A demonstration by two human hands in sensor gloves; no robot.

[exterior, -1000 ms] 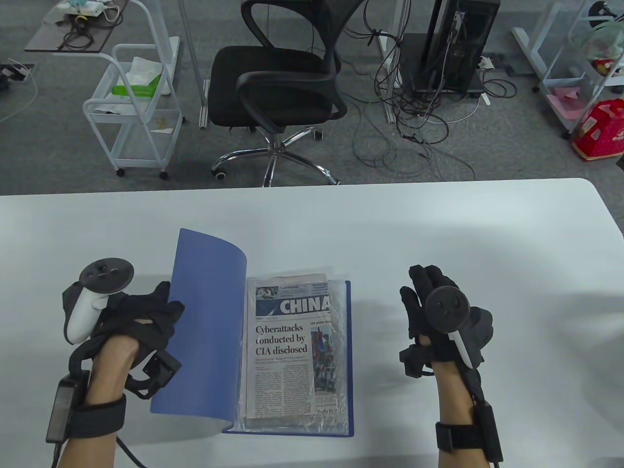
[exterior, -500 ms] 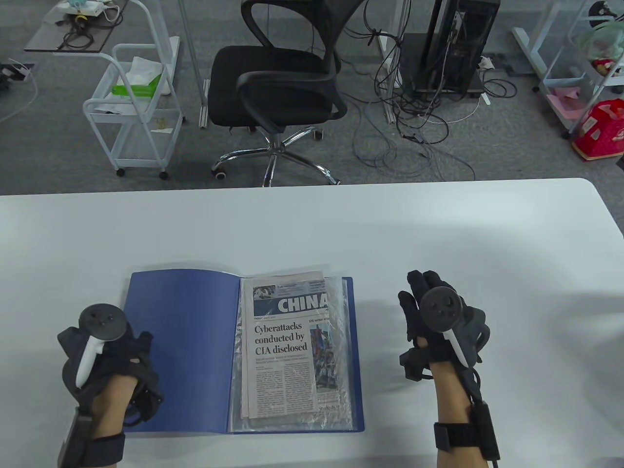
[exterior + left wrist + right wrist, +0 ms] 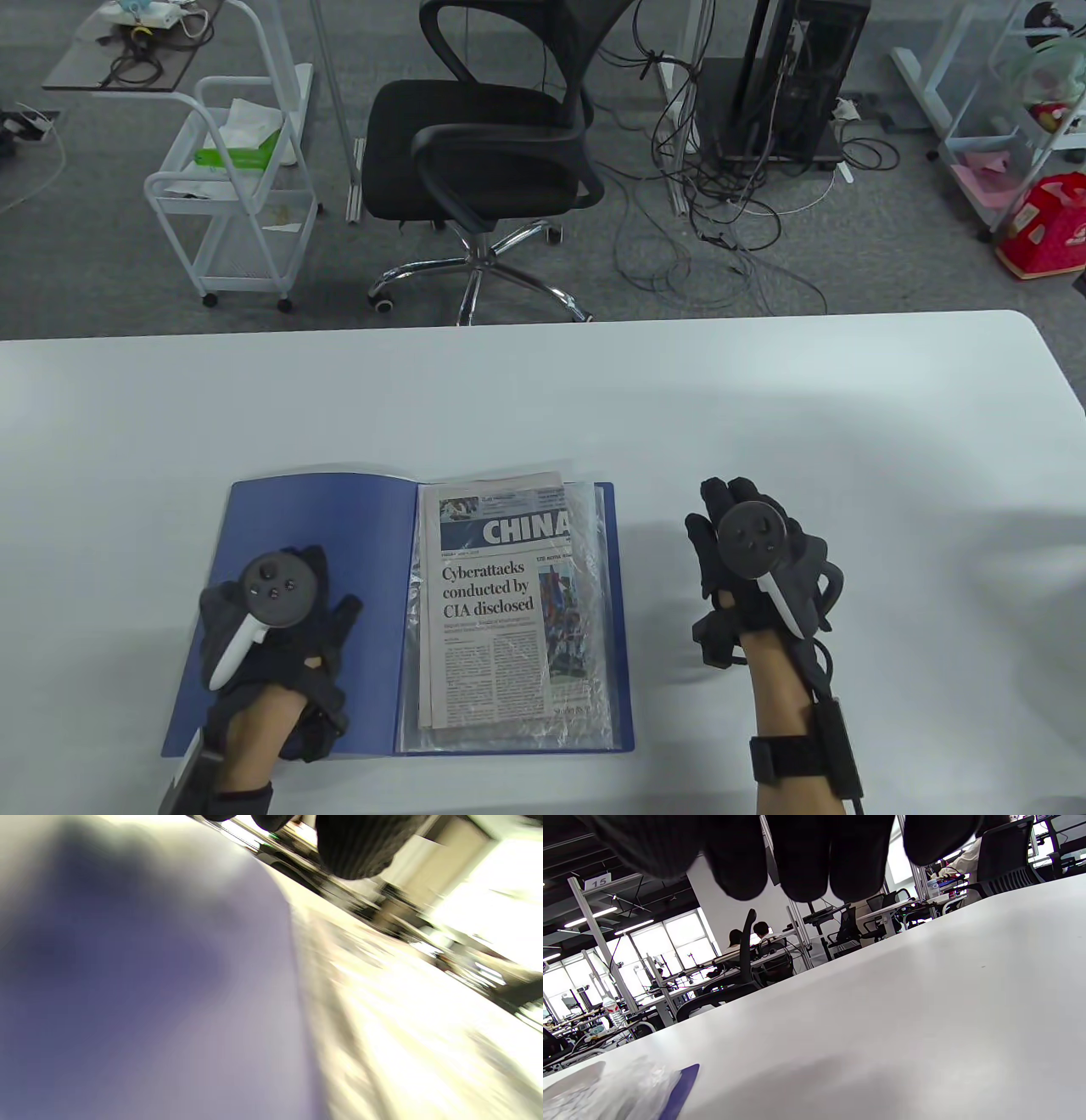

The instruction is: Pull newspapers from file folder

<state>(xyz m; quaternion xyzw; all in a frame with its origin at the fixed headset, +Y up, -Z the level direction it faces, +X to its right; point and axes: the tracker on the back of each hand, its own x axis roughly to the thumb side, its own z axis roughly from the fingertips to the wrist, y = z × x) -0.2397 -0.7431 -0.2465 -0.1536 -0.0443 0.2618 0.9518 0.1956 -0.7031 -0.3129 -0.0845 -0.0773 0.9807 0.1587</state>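
A blue file folder [image 3: 254,518] lies open and flat on the white table [image 3: 543,390]. Its right half holds a folded newspaper [image 3: 496,607] with the headline "Cyberattacks conducted by CIA disclosed", inside a clear plastic sleeve [image 3: 594,543]. My left hand [image 3: 280,611] rests palm down on the opened left cover. The left wrist view shows only blurred blue cover [image 3: 127,984] and a fingertip [image 3: 360,849]. My right hand [image 3: 747,552] hovers open over bare table right of the folder, holding nothing. The right wrist view shows its fingertips [image 3: 806,857] and the folder's corner [image 3: 678,1086].
Beyond the table's far edge stand a black office chair [image 3: 484,144], a white wire cart [image 3: 237,187] and a computer tower [image 3: 797,76] with tangled cables. The table stretches bare to the right [image 3: 891,509] and behind the folder.
My left hand swung the folder's cover open to the left and laid it flat, then moved right onto the cover. My right hand drifted slightly left and nearer.
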